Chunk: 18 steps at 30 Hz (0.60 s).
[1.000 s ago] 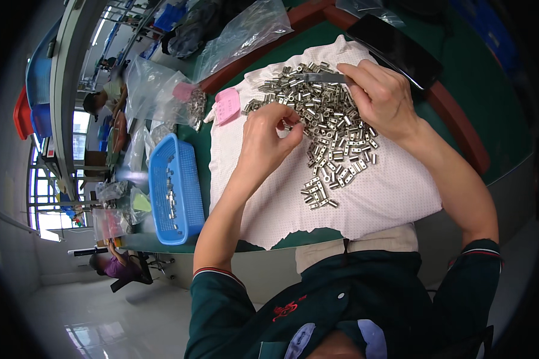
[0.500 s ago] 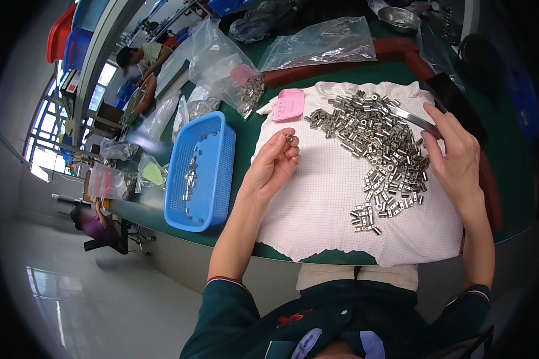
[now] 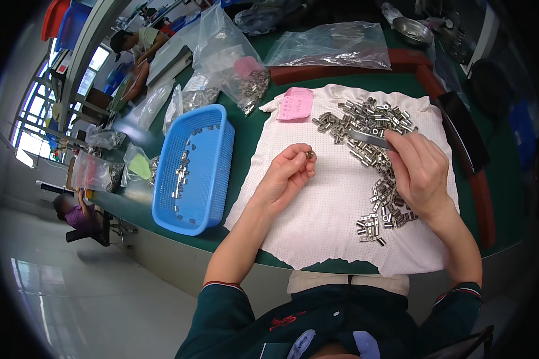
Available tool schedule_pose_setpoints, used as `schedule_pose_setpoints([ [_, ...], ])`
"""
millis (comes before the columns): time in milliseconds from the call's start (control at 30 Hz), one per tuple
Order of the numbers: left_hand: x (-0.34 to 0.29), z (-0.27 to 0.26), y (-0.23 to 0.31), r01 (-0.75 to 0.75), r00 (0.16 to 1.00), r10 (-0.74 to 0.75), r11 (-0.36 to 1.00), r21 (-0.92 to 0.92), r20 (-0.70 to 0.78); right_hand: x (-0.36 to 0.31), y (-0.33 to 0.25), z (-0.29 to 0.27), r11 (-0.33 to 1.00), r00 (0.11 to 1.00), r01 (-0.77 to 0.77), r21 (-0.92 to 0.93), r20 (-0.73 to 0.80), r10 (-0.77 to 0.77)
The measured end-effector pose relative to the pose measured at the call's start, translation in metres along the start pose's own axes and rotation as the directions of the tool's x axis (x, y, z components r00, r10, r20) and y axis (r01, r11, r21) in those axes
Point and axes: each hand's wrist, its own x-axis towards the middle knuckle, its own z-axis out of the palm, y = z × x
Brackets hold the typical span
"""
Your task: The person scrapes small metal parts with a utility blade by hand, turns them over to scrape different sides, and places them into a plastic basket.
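Between thumb and forefinger, my left hand [image 3: 283, 179] pinches a small metal cylinder [image 3: 309, 154], its round end showing. My right hand [image 3: 424, 172] is closed on flat metal tweezers [image 3: 368, 139], whose tip points left over a heap of small silvery metal cylinders [image 3: 374, 113]. Some of these cylinders have holes in their sides. Part of the heap is hidden behind my right hand. Under the heap lies a white textured cloth [image 3: 311, 230]. Whether the tweezer tips touch a piece cannot be made out.
Left of the cloth stands a blue basket [image 3: 223, 173] with several metal pieces inside. A pink paper slip [image 3: 295, 104] lies on the cloth's far left corner. Clear bags [image 3: 227, 54] of parts, a metal bowl [image 3: 412, 30] and a reddish-brown rail [image 3: 482, 203] surround the work area.
My right hand has moved left with the tweezers, from the heap's right side to over it. My left hand has shifted slightly right and nearer, still pinching the cylinder. The view has shifted a little.
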Motion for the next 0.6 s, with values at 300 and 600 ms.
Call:
schedule_pose_setpoints([
  [300,-0.003,0.001,-0.002,0.065,0.998,-0.066,0.998,-0.02,-0.019,-0.019,0.009,0.014,0.996,0.997,-0.027,0.084,0.07,0.021],
  [600,-0.006,0.004,-0.002,0.052,0.999,-0.052,0.998,-0.026,-0.014,-0.022,0.006,0.017,0.994,0.993,-0.042,0.105,0.118,0.03],
])
